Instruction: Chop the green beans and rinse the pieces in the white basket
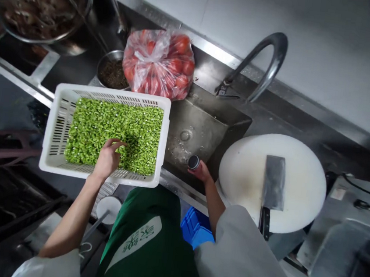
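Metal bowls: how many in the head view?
2. A large bowl of dark food sits at the top left, partly cut off by the frame. A small bowl of dark contents sits beside the bag of tomatoes. More may lie outside the view.

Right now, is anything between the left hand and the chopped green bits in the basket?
Nothing visible. The left hand is already inside the white basket, fingertips on the chopped greens. The right hand is apart, at the sink edge, holding a small dark round thing.
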Available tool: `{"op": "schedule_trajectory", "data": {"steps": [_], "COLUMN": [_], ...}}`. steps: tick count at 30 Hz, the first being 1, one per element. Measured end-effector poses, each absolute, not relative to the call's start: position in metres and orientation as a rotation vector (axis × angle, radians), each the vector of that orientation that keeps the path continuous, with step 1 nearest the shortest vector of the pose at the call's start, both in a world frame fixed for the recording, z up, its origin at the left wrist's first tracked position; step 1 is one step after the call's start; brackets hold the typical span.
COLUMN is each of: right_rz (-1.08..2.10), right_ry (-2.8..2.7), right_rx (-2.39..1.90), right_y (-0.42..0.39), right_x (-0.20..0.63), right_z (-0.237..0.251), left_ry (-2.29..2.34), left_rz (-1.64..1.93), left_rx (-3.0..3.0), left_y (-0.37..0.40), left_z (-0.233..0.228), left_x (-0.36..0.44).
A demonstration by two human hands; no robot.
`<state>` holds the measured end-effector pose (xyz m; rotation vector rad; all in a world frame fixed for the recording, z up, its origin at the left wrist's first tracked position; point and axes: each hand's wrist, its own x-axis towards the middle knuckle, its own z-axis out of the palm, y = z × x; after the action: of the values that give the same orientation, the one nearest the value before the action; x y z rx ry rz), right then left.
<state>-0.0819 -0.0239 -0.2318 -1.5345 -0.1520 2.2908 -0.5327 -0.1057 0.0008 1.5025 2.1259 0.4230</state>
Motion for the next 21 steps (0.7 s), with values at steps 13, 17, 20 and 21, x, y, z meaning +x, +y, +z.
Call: {"op": "schedule_trajectory", "data": {"steps": [13,17,20,21], "right_rz": [2.093,2.081,2.0,1.951], "right_ry": [0.145,0.03,-0.241,-0.355], "right_rx": [-1.432,-1.529,-1.674,-1.729], "right_y": [-0.019,-0.018,-0.005,0.004], "right_x": [-0.092,-0.1,-0.109,-0.111], "right_z": [-0.226,-0.202,-0.173,-0.162], "left_ry": [2.198,2.091,2.106,2.12], "left_rz": [0.151,0.286,0.31,0.315], "left_rx": [1.656,1.734,1.694,1.69], "left_y": [-0.063,-0.055,-0.051,-0.05], "left_z": [0.022,0.013,0.009,0.008], "left_x": [-0.516,-0.503,-0.497,-0.495]}}
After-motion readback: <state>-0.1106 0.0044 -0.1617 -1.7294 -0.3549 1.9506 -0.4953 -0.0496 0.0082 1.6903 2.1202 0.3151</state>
